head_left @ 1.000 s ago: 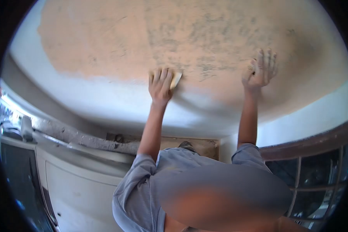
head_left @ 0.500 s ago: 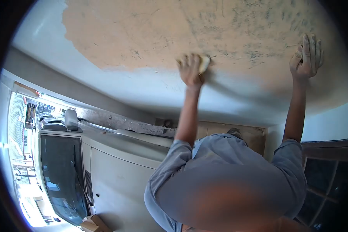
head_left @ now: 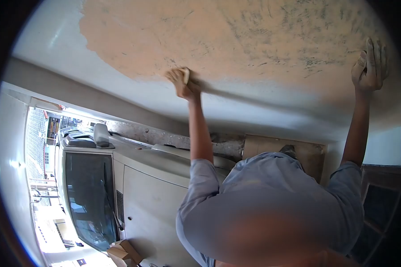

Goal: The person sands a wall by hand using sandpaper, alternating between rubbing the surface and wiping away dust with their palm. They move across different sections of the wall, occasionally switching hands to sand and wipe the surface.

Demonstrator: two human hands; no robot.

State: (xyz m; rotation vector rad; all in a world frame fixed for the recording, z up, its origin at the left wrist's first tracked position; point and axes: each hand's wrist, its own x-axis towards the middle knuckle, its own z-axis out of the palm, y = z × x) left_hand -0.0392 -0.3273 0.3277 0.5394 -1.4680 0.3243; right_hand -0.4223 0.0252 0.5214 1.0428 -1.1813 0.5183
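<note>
My left hand [head_left: 182, 83] is closed around a small pale yellow sanding pad [head_left: 186, 74], pressed to the wall at the lower edge of an orange-tan patch [head_left: 200, 35]. Motion smears its fingers a little. Dark scuffs and streaks mark the patch, and bare whitish wall [head_left: 236, 98] shows below it. Farther right, my right hand [head_left: 370, 69] lies against the wall with its fingers stretched out, dusty and holding nothing. Both arms are raised in front of me.
A light-coloured van [head_left: 156, 200] with a dark windscreen [head_left: 89, 196] stands close on the left. An open cardboard box [head_left: 124, 252] lies near its front. A dark framed window or door [head_left: 378, 204] is at the right. My shoe [head_left: 288, 150] shows below.
My left hand has slid left along the patch's lower edge with the pad. The view has shifted, so the van and my right hand appear farther right; the right hand stays on the wall.
</note>
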